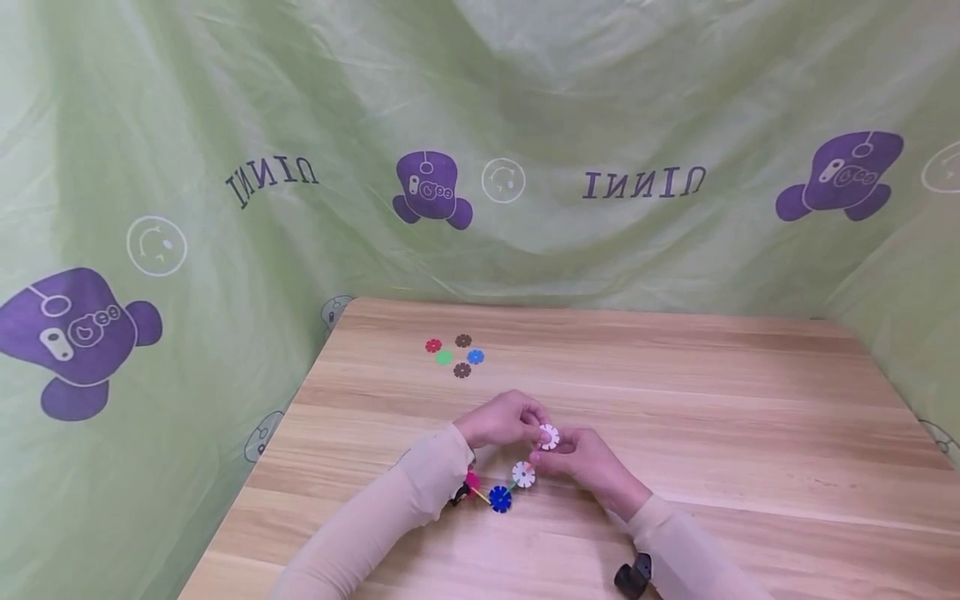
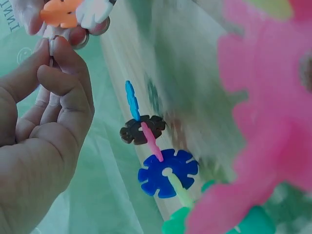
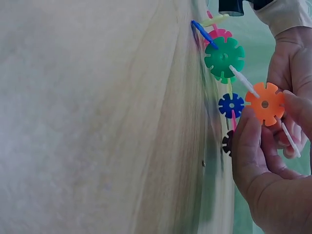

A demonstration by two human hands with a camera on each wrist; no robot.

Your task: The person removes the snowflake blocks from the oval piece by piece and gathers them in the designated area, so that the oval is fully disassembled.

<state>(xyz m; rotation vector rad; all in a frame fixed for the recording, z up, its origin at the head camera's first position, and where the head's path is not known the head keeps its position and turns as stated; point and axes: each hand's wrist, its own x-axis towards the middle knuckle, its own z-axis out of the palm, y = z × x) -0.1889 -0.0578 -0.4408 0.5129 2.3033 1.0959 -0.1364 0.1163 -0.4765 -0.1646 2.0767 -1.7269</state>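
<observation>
My left hand [image 1: 504, 419] pinches a white notched plastic disc [image 1: 550, 437] by its edge between thumb and forefinger. Facing it, my right hand [image 1: 592, 467] grips an orange notched disc [image 3: 265, 104] between thumb and fingers, close against the white one. From the orange disc a chain of interlocked discs trails back: another white disc [image 1: 523, 474], a green disc [image 3: 224, 57], a dark blue disc [image 1: 500, 499] and a pink disc [image 1: 472, 482]. In the left wrist view, a brown disc [image 2: 142, 129] and a light blue disc [image 2: 131, 100] belong to the strand too. The left forearm hides part of the chain.
Loose discs lie on the wooden table [image 1: 712, 375] beyond my hands: a red disc [image 1: 433, 345], a light green disc [image 1: 445, 357], a blue disc [image 1: 476, 357] and two brown discs [image 1: 462, 370]. A green printed curtain [image 1: 525, 250] hangs around the table's back and sides.
</observation>
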